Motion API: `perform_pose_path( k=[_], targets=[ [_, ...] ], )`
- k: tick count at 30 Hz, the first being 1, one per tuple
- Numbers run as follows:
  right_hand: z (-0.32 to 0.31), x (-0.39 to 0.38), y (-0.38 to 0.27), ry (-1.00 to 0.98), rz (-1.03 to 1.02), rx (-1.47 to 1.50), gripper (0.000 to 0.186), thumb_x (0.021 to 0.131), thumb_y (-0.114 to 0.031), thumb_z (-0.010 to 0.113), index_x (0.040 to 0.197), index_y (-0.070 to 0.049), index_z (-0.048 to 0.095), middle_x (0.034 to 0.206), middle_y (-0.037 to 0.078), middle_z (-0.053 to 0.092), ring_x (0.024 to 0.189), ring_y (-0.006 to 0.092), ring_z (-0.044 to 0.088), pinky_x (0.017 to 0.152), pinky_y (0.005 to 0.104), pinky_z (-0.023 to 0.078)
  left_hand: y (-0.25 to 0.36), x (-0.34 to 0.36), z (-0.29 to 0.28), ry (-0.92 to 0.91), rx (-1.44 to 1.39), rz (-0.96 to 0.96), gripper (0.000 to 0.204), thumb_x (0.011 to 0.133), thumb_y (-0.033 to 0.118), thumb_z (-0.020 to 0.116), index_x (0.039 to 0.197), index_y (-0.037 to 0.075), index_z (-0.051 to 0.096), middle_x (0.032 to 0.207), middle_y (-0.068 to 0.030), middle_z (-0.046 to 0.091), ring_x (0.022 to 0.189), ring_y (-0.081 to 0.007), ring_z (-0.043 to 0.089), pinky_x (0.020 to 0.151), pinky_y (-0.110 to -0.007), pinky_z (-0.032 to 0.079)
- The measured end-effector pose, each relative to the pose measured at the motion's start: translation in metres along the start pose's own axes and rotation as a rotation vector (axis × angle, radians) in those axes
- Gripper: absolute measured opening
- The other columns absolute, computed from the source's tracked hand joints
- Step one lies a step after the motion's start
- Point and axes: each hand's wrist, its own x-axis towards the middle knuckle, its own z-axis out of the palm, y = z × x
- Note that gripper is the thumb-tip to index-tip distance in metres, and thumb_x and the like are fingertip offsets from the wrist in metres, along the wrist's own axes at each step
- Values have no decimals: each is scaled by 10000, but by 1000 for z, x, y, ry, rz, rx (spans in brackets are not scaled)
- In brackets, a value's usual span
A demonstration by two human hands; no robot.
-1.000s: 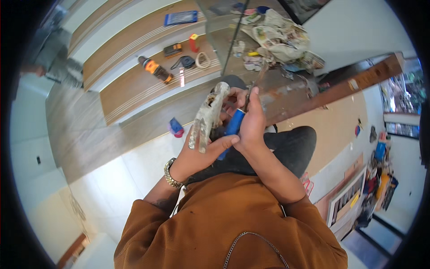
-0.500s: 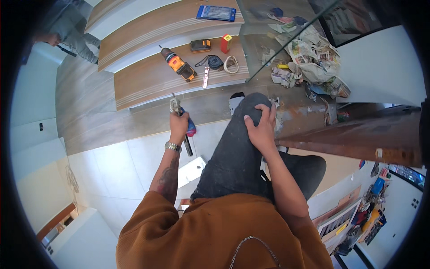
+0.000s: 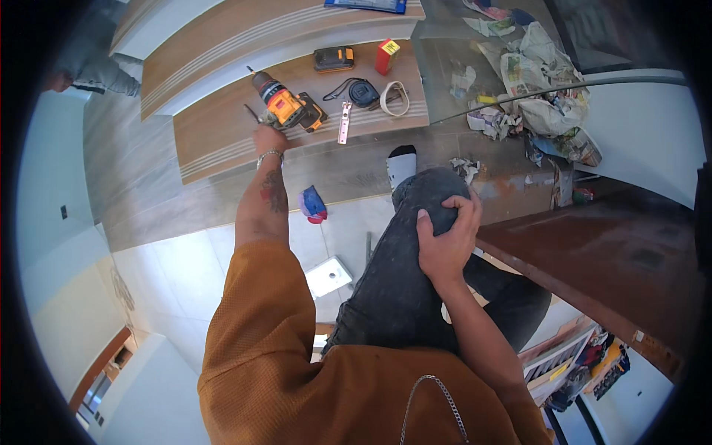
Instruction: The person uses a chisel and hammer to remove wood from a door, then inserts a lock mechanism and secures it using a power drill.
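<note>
My left hand point(image 3: 268, 139) reaches to the lowest wooden step, close beside an orange and black cordless drill point(image 3: 289, 107). It is closed around a metal-headed hand tool point(image 3: 252, 113); a thin dark end shows past the fingers, but most of the tool is hidden. My right hand point(image 3: 449, 241) rests on my bent knee, fingers apart, holding nothing. Right of the drill lie a flat strip with holes point(image 3: 345, 122), a dark tape measure point(image 3: 363, 93) with a cord and a cream ring-shaped roll point(image 3: 394, 99). Behind them are a battery pack point(image 3: 334, 58) and a small red and yellow box point(image 3: 386, 57).
A blue and red cloth-like bundle point(image 3: 313, 205) and a white flat object point(image 3: 328, 277) lie on the tiled floor. Crumpled newspaper point(image 3: 538, 74) is heaped at the right, beyond a glass panel edge. A brown wooden panel point(image 3: 593, 237) stands at right. Another person's leg point(image 3: 111, 74) shows far left.
My left hand has moved forward with the metal-headed hand tool, from above the floor to the step beside the drill. The right hand stays on the knee. The view has shifted.
</note>
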Motion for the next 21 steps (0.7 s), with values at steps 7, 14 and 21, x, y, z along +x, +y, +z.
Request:
perform_pose_path(
  k=[7, 14, 21],
  targets=[
    [7, 0, -3, -50, -27, 19, 401, 777, -191, 762, 1075, -95, 512, 1428, 289, 404, 1340, 492, 396, 1072, 551, 337, -17, 2, 13, 118, 89, -10, 308, 853, 110, 593, 1109, -60, 571, 1161, -292, 580, 1073, -450, 587, 931, -507, 493],
    [10, 0, 9, 9, -102, 70, 398, 784, -159, 752, 1094, -67, 520, 1378, 313, 423, 1326, 499, 409, 1085, 531, 331, -67, -163, -15, 253, -83, 323, 322, 802, 19, 623, 1099, -61, 528, 1111, -314, 533, 1028, -487, 540, 867, -527, 467],
    [14, -2, 13, -3, -160, 102, 371, 806, -117, 730, 1103, -47, 520, 1353, 300, 440, 1320, 474, 422, 1095, 499, 324, -115, -305, 83, -212, -33, -3, 266, 853, 47, 570, 1114, 2, 588, 1116, -258, 531, 1018, -457, 554, 875, -513, 497]
  ],
)
